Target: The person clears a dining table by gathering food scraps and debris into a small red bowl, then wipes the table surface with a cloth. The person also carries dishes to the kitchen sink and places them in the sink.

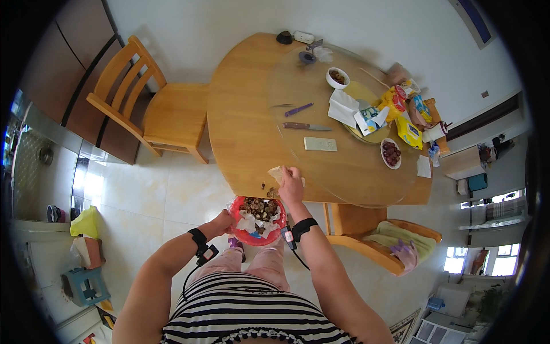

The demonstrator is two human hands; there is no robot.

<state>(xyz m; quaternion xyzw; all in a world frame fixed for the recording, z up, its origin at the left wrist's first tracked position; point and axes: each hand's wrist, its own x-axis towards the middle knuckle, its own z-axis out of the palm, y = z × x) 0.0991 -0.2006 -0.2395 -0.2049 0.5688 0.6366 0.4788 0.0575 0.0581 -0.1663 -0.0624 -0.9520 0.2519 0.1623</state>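
My left hand [222, 221] grips the rim of a red plastic bin [247, 239], held against the table's edge in front of my legs. Inside it lie brown scraps [260, 208] and crumpled white tissue [246, 223]. Over the wooden table [240, 129], my right hand [292, 185] holds a pale tan piece of paper or cloth [276, 173] against the top. Just left of that hand, a few brown scraps [272, 192] sit by the edge, above the bin. Farther in are a kitchen knife [297, 125], a purple-handled tool [299, 109] and a pale rectangular block [320, 144].
A round glass turntable [309, 172] covers much of the table. On it stand a white bowl of brown pieces [337, 78], a plate of grapes [391, 153] and a yellow wipes pack [409, 132]. Wooden chairs stand left [176, 107] and right [361, 221].
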